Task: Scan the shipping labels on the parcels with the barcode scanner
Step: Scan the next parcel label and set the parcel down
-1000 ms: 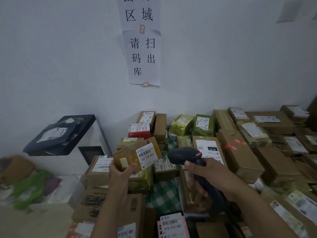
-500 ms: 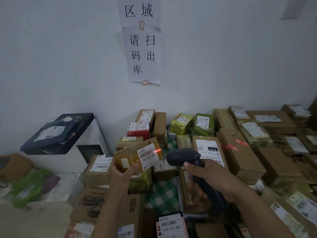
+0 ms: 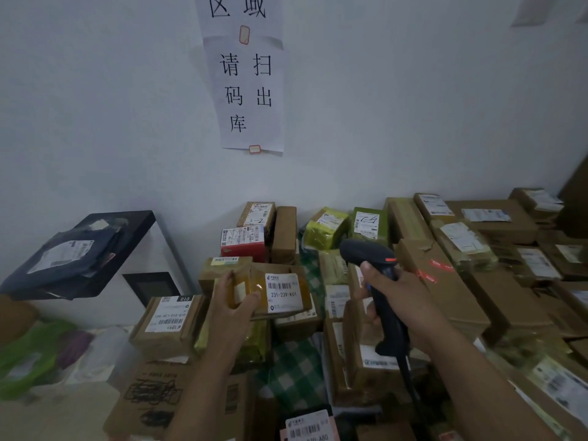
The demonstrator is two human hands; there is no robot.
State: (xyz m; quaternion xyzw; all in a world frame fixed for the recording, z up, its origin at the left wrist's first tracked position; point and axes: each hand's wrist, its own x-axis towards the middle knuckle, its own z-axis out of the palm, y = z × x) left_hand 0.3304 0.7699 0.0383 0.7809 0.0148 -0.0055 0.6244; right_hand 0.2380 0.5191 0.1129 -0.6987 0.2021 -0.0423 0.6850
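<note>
Parcel pile (image 3: 445, 297): brown and green boxes fill the view from 6 to 3 o'clock, against the wall. Held parcel (image 3: 276, 272), yellow-taped, lies at 8 o'clock of the barcode scanner (image 3: 366, 254), near but apart. Left hand (image 3: 232, 300) grips the parcel's left end, thumb on top. Right hand (image 3: 391, 291) has its fingers curled round the scanner grip. Shipping label (image 3: 282, 292) faces up and reads 231-239 K01.

Grips a small brown parcel (image 3: 296, 275) in the left hand (image 3: 234, 300), at 6 o'clock of frame centre, with its white shipping label (image 3: 282, 292) turned toward the camera. Holds a black barcode scanner (image 3: 366, 254) upright in the right hand (image 3: 396, 300), at 3 o'clock of the parcel, head apart from the label. Faces a heap of parcels (image 3: 451, 291) spreading toward 4 o'clock, with a paper sign (image 3: 246, 90) on the wall at 12.
</note>
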